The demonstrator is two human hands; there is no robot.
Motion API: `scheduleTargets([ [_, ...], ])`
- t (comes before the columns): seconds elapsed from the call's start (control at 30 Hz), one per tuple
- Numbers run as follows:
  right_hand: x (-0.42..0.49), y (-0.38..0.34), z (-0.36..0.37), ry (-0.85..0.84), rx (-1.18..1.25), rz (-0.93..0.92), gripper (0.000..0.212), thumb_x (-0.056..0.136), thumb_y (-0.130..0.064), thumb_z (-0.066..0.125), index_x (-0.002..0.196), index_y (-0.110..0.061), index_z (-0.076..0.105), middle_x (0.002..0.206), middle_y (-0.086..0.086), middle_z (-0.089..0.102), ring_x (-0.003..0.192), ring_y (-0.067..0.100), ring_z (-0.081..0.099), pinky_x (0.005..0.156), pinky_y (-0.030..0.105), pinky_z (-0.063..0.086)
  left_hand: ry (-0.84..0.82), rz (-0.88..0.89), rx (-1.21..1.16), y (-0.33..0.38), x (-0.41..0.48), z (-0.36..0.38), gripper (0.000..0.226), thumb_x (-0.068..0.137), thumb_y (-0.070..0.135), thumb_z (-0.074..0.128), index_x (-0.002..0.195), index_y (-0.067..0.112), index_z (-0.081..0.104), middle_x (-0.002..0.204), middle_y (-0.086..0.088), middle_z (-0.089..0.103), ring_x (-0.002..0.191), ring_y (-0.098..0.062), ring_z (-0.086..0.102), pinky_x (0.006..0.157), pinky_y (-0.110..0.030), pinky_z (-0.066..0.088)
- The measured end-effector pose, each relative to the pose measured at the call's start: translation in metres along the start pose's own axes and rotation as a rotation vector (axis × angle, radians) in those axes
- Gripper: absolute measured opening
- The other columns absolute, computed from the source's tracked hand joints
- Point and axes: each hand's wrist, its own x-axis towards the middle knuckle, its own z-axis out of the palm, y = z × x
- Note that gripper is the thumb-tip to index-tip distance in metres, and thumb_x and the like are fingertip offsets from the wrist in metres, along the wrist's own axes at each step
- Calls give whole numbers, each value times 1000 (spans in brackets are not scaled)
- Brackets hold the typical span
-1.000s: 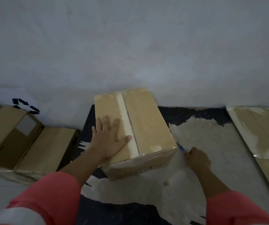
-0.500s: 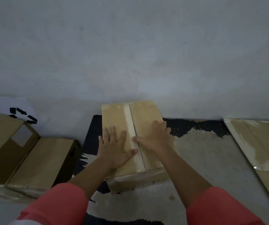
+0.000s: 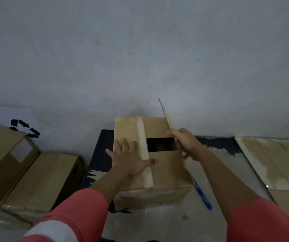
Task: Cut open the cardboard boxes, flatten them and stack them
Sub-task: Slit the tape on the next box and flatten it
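A brown cardboard box (image 3: 166, 172) stands on the floor against the wall, straight ahead. My left hand (image 3: 131, 158) lies flat with spread fingers on the left top flap, thumb on the strip of tape. My right hand (image 3: 185, 145) grips the right top flap (image 3: 166, 117) and holds it raised on edge. Beneath it the inner flaps and a dark opening (image 3: 161, 144) show. A blue box cutter (image 3: 203, 196) lies on the floor by the box's right side.
Two closed cardboard boxes (image 3: 26, 172) sit to the left, below a white sheet with a recycling symbol (image 3: 25, 128). Flattened cardboard (image 3: 271, 159) lies on the floor at the right. A grey wall (image 3: 140, 58) rises right behind the box.
My right hand let go of the blue cutter on the floor, came onto the box top, and has lifted the right flap upright. My left hand stayed flat on the left flap.
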Motion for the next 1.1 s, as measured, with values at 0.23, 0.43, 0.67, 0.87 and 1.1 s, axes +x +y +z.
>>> scheduleTargets([
  [0.23, -20, 18, -76, 113, 321, 205, 38, 93, -39, 54, 114, -7, 59, 104, 16, 67, 90, 31, 63, 74, 36, 50, -36, 45, -393, 5, 12, -29, 107, 56, 66, 65, 143, 26, 20, 147, -5, 23, 139, -42, 19, 106, -63, 29],
  [0.43, -12, 54, -89, 408, -377, 54, 42, 97, -15, 50, 138, -9, 42, 135, 19, 48, 115, 36, 51, 93, 43, 44, -30, 220, -962, -40, -2, -80, 74, 81, 14, 57, 145, 32, 25, 128, -10, 51, 106, -30, 55, 84, -44, 50],
  [0.67, -4, 80, -48, 371, -872, -79, 31, 99, -20, 42, 127, -17, 54, 126, 12, 44, 115, 28, 44, 94, 36, 40, 118, 50, -1081, -129, -10, -78, 78, 90, 1, 60, 149, 37, 23, 130, -5, 45, 109, -32, 54, 77, -43, 50],
  [0.87, -4, 74, -28, 184, -530, 34, 51, 95, -44, 51, 130, -7, 49, 129, 15, 53, 114, 28, 52, 95, 36, 41, 124, -5, -137, -148, 4, -44, 60, 92, 14, 60, 146, 25, 36, 153, -8, 17, 138, -33, 26, 112, -45, 32],
  [1.1, -6, 63, -31, -6, -296, 158, 59, 97, -38, 50, 146, -11, 31, 149, 11, 33, 134, 31, 35, 108, 45, 31, 13, 90, -37, -98, 23, -47, 44, 105, 26, 33, 148, 21, 32, 150, -14, 37, 135, -32, 36, 105, -39, 35],
])
